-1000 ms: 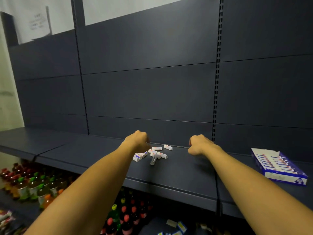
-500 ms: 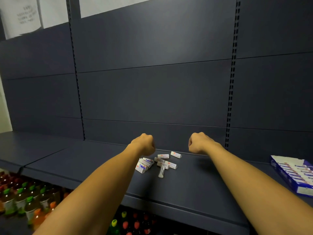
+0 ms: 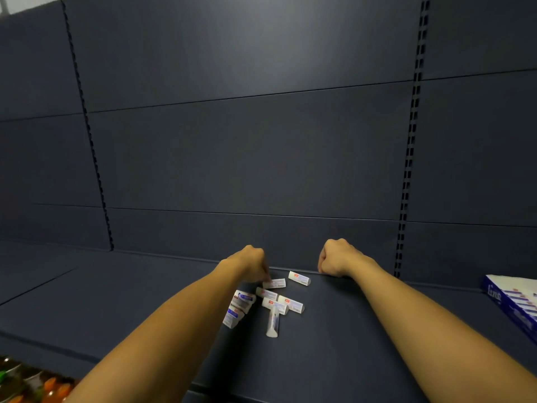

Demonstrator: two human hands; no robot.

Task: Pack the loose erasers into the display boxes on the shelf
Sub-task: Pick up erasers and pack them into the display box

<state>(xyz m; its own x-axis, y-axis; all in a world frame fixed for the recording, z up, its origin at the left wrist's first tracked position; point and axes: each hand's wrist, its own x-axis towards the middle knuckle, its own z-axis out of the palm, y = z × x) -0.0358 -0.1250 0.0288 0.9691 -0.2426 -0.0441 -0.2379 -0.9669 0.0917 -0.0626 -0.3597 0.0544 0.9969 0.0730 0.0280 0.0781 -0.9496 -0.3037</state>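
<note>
Several loose erasers [image 3: 273, 301] lay on the shelf [image 3: 334, 344], left hand [image 3: 250, 264] fingertips down at one, grip unclear; right hand [image 3: 334, 257] fisted, holding nothing visible

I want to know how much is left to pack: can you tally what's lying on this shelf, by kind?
Small white erasers in printed sleeves: 8 (those on the left overlap, so one more may be hidden)
Blue and white cardboard display box, cut off at the right edge: 1
Total: 9
</note>
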